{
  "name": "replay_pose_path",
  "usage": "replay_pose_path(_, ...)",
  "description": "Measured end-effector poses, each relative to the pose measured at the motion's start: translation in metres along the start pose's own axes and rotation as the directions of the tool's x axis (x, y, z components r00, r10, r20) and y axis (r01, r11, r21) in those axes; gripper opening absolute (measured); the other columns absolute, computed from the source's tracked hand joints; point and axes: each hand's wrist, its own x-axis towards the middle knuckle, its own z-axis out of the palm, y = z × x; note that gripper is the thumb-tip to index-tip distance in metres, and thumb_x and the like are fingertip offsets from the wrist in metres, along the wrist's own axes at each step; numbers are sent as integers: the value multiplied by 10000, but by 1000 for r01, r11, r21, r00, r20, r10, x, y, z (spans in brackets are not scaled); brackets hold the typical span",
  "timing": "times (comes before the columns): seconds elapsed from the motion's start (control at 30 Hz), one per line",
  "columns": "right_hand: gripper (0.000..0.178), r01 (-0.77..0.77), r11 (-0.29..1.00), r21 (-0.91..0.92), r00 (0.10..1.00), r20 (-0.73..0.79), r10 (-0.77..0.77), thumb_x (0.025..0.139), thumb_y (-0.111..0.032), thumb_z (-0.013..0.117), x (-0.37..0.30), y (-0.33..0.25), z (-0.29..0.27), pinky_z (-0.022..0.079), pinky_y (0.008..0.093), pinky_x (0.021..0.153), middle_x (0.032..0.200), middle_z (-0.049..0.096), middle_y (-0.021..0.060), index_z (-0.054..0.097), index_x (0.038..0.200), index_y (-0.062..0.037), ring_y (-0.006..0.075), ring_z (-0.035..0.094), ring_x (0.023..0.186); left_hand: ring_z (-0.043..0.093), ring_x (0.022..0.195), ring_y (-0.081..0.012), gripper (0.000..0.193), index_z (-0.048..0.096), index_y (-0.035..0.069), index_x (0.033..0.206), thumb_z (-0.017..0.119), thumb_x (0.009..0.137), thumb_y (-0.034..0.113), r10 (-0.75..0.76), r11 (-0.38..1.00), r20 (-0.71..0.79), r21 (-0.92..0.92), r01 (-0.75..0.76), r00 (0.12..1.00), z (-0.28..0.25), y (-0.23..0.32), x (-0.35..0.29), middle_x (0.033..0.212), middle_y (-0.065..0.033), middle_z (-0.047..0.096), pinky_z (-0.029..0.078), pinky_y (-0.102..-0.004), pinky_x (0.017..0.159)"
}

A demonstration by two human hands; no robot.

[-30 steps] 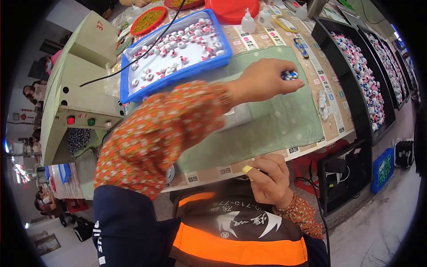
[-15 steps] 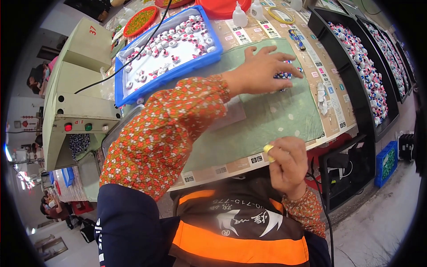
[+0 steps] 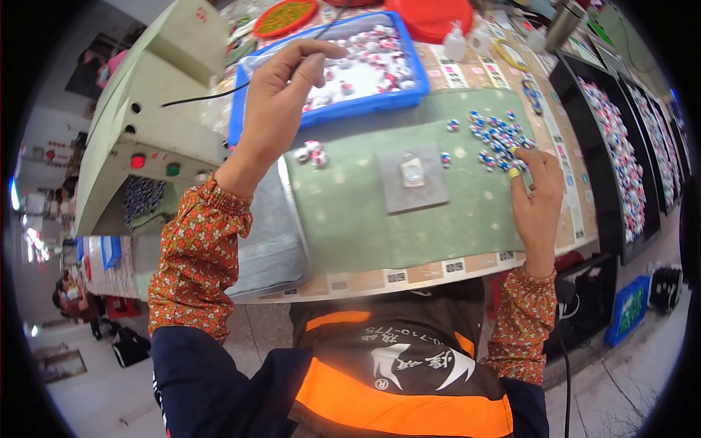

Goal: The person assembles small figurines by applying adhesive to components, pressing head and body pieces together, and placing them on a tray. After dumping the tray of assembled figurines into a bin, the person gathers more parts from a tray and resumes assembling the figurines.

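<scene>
My left hand (image 3: 281, 98) hangs over the near left part of a blue tray (image 3: 241, 109) of small white, pink-marked pieces (image 3: 380, 47). Its index finger stretches to the right with the thumb apart below, and nothing shows in it. My right hand (image 3: 539, 197), with yellow covers on thumb and index tips, reaches the edge of a loose pile of small blue, white and red pieces (image 3: 496, 135). Those two tips stand apart at the pile. Between the hands, a grey square plate (image 3: 398, 197) carries a small clear-white block (image 3: 412, 172). A few white-pink pieces (image 3: 314, 153) lie on the green cloth (image 3: 350, 233).
A beige machine (image 3: 146, 102) with coloured buttons stands at the left, beside a grey padded sheet (image 3: 266, 241). Black trays (image 3: 621, 226) of pieces line the right. White squeeze bottles (image 3: 454, 45) and a red lid (image 3: 431, 20) sit at the back.
My left hand has left the blue pieces and swung left to the blue tray, uncovering the grey plate. My right hand has moved from the table's front edge up to the pile, its fingers opening.
</scene>
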Motion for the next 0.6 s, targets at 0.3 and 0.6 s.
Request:
replay_pose_path(0.3,373,126,992,0,987,99,-125,807,58,590,10,6,41,430,442,988,1167,595,151,650,1166,-25,358,557,1107,612,768,-152,224,724,99,1104,580,972,209,-229,931,-37,285,230,973,-84,-109,-23,940,-55,693,498,-294,732)
replay_pose_path(0.6,311,169,986,12,979,-120,-166,833,83,618,5,12,46,449,424,984,1141,614,153,653,1131,2,321,567,1112,260,1441,-471,662,452,345,1454,703,858,482,-272,687,146,721,85,951,-4,-132,25,1574,-170,312,309,-678,1084)
